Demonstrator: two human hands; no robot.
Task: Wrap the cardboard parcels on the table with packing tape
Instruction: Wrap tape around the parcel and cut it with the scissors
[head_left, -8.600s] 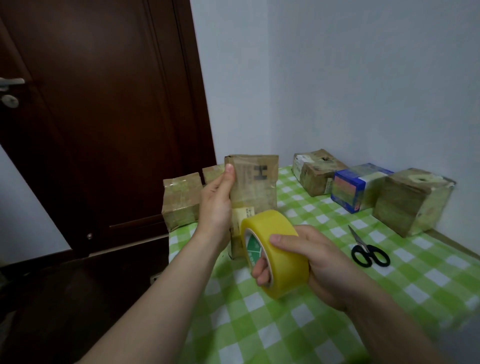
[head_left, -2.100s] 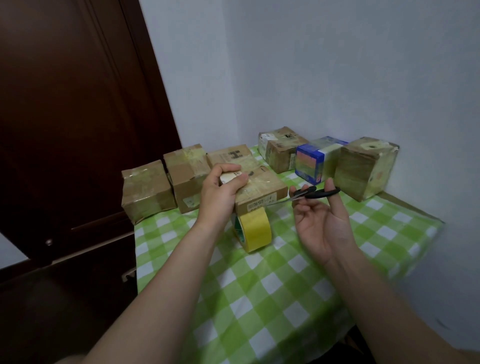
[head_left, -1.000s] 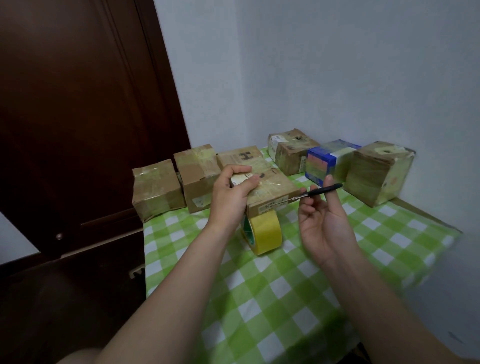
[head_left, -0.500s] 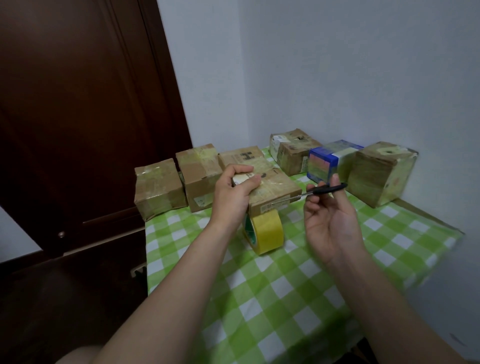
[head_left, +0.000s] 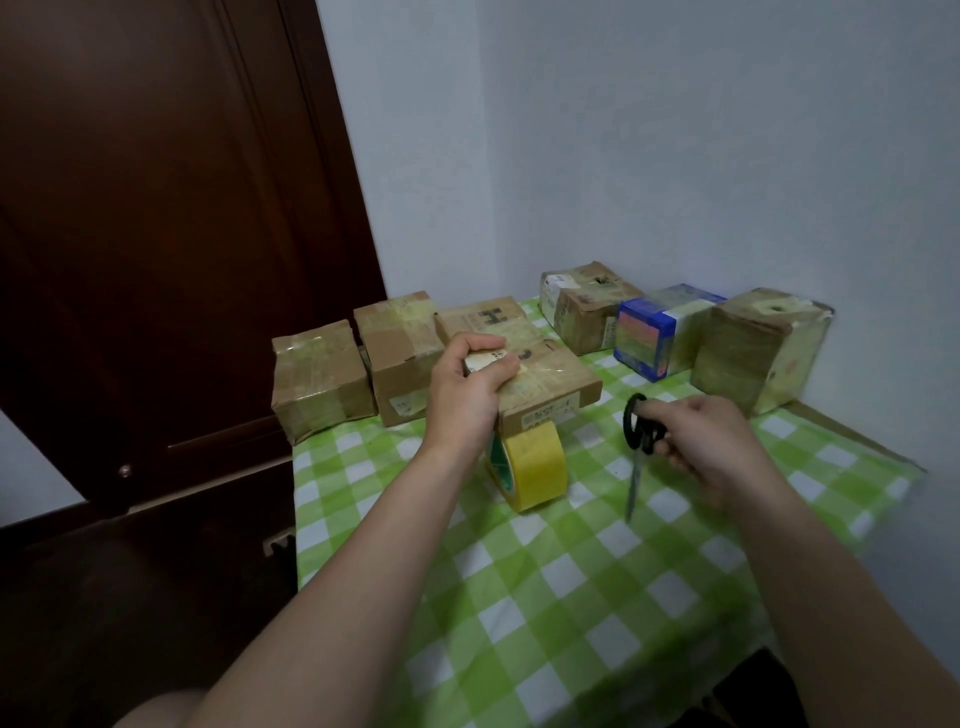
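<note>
Head view shows a dark brown door (head_left: 156, 208) at far left. Beside it, on the desk (head_left: 571, 597) with its green checked cloth, stand the left parcel (head_left: 319, 382) and the second parcel (head_left: 400, 358), both taped, then the parcel marked H (head_left: 483, 319). In front of that one the left hand (head_left: 465, 395) holds the flat parcel (head_left: 556, 387); its grip is clamped on the near left corner, fingers curled over the top. The yellow tape roll (head_left: 535, 465) stands on edge directly under this parcel's front edge. Right of the roll, the right hand (head_left: 711, 441) has its grip closed around the handles of the black scissors (head_left: 641, 431), whose blades point down and are blurred. Along the wall stand the back parcel (head_left: 587, 306), the blue box (head_left: 654, 332) and the right parcel (head_left: 758, 348).
</note>
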